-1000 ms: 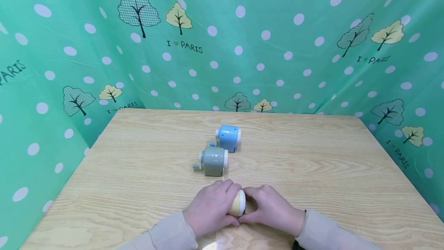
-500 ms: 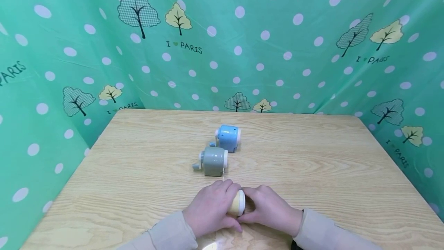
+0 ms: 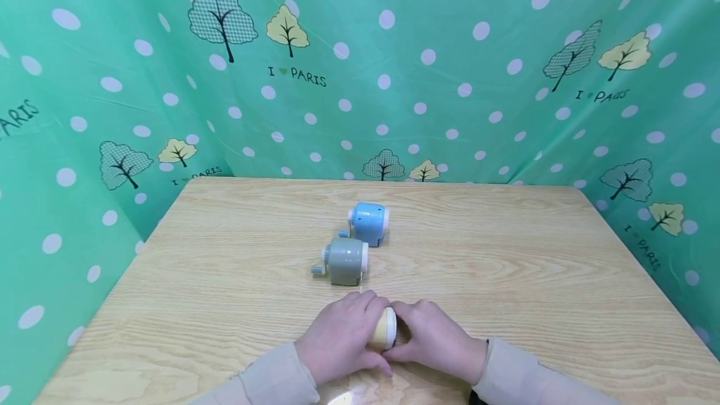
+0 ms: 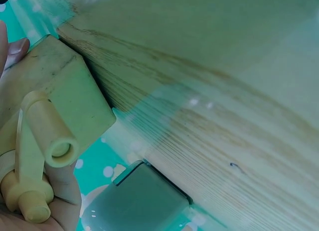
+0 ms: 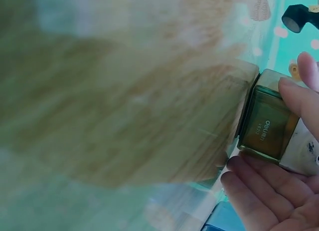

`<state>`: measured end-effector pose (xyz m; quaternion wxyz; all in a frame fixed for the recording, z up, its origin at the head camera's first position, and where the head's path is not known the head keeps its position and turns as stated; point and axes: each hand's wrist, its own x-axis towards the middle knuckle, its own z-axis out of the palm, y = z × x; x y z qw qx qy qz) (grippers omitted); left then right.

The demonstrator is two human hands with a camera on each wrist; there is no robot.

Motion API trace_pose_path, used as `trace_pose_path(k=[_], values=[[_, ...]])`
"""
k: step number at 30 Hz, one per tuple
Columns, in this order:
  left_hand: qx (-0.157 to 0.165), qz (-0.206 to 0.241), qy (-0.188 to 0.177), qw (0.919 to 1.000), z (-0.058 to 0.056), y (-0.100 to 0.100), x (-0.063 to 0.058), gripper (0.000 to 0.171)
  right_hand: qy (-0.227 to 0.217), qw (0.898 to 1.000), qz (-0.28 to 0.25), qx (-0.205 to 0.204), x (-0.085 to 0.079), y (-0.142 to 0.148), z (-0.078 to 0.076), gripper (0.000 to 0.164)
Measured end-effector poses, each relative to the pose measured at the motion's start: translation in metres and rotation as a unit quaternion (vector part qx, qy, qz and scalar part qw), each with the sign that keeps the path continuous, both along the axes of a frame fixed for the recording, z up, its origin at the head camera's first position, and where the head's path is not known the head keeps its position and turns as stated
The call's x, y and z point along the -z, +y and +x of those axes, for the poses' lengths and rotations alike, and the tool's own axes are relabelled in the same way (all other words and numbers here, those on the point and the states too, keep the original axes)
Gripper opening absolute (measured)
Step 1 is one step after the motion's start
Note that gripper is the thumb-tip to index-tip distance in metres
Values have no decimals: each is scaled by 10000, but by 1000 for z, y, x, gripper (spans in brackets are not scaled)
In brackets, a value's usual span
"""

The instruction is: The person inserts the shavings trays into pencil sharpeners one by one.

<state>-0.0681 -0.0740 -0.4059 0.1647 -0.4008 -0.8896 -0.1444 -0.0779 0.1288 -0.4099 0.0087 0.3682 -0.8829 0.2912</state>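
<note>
Near the table's front, my left hand (image 3: 342, 339) grips a pale yellow crank pencil sharpener (image 3: 381, 330) with a white front ring. Its crank handle (image 4: 52, 128) sticks out toward the camera in the left wrist view. From the other side, my right hand (image 3: 432, 337) holds the sharpener's front end between thumb and fingers. In the right wrist view the thumb (image 5: 299, 99) lies at one side of the see-through shavings drawer (image 5: 266, 123), with the other fingers along the opposite side. My left hand covers most of the yellow body from above.
A grey crank pencil sharpener (image 3: 345, 261) stands just beyond the hands. Behind it, slightly right, is a blue one (image 3: 370, 224). Both have their cranks to the left. The wooden table (image 3: 495, 255) is backed by a green dotted cloth (image 3: 315, 136).
My left thumb has spread slightly from the sharpener's near side. The head view has shifted a little. Both hands stay on the yellow pencil sharpener.
</note>
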Motion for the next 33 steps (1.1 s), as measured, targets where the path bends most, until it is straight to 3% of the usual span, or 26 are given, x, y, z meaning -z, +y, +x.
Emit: trace_pose_path(k=[14,24,33], values=[[-8,-43,-110,9999,1,0,-1,79,-251,9996,79,97,-3,-2,0,44],[46,-233,-447,9987,1,-2,-7,76,-501,9987,43,44,-5,2,0,57],[-49,-361,-603,9975,4,-3,-10,86,-599,9981,84,100,-6,2,3,68]])
